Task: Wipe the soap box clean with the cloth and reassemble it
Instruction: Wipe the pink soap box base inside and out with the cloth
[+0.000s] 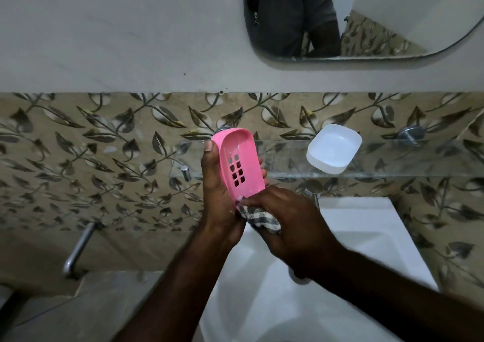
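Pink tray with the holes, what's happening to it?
A person is wiping it over the white sink. The left hand holds the pink tray on end, and the right hand grips a checked cloth against its lower edge. The white half of the soap box waits on the glass shelf, so the box is not yet put back together.

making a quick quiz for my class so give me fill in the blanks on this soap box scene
1. The tray with square holes, gripped by the left hand, is ____ in colour.
2. The right hand presses a checked ____ against the tray's lower end.
3. The white dish sits apart on a glass ____.

Missing words: pink; cloth; shelf
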The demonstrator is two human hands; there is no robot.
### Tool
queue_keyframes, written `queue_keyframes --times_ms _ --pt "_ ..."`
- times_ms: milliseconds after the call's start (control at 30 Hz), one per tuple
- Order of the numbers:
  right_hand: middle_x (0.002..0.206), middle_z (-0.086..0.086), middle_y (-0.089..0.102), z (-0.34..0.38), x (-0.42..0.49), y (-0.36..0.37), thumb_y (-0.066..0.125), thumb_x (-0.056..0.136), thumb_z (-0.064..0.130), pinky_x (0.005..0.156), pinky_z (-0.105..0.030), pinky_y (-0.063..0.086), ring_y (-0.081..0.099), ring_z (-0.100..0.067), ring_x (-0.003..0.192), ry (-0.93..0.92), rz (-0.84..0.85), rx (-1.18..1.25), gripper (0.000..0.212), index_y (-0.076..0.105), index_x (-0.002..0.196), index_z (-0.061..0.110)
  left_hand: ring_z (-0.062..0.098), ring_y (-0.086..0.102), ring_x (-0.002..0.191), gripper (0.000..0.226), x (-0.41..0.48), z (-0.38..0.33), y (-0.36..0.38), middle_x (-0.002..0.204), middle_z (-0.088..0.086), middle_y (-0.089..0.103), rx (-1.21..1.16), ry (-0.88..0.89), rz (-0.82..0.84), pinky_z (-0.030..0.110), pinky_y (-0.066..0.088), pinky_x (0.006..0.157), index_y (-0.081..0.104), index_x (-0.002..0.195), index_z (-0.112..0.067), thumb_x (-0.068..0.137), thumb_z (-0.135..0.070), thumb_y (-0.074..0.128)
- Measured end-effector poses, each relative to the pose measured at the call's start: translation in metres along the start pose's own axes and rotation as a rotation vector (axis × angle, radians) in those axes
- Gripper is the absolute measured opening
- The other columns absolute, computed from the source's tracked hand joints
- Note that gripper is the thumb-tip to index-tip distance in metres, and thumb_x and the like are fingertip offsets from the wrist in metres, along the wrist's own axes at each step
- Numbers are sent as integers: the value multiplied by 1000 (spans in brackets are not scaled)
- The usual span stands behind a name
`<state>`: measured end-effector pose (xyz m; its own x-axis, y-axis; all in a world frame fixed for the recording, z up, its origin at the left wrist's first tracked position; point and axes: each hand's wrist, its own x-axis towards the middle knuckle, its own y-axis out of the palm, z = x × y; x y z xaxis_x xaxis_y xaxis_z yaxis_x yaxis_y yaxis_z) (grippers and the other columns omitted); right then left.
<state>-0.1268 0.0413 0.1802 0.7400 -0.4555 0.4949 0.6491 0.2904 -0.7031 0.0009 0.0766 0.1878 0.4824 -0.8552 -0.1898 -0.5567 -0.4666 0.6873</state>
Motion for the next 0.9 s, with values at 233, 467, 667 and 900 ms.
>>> queue_keyframes --times_ms 233,467,667,900 --pt "92 3 70 6 2 6 61 73 9 71 -39 56 68 -22 85 167 -178 71 25 71 92 21 26 65 79 73 3 2 5 91 15 66 12 -7 6 39 54 77 68 104 -10 67 -71 54" --pt "103 3 73 -25 -1 -10 72 75 10 72 -39 57 69 -25 90 -26 -22 -125 33 70 106 23 26 62 82 73 3 5 5 87 12 66 -13 5 20 44 49 82 67 106 -10 67 -71 57" --pt "89 1 73 7 7 -2 66 76 6 72 -36 55 68 -19 82 103 -136 90 20 73 90 19 25 65 77 72 4 5 14 85 13 69 -32 74 16 41 52 79 68 105 -9 76 -71 45" --pt "95 3 74 -24 4 -11 73 75 8 71 -38 57 69 -22 85 13 -74 -94 28 72 100 21 19 66 71 59 6 4 11 76 7 70 -8 57 55 37 52 72 73 93 -17 79 -68 49"
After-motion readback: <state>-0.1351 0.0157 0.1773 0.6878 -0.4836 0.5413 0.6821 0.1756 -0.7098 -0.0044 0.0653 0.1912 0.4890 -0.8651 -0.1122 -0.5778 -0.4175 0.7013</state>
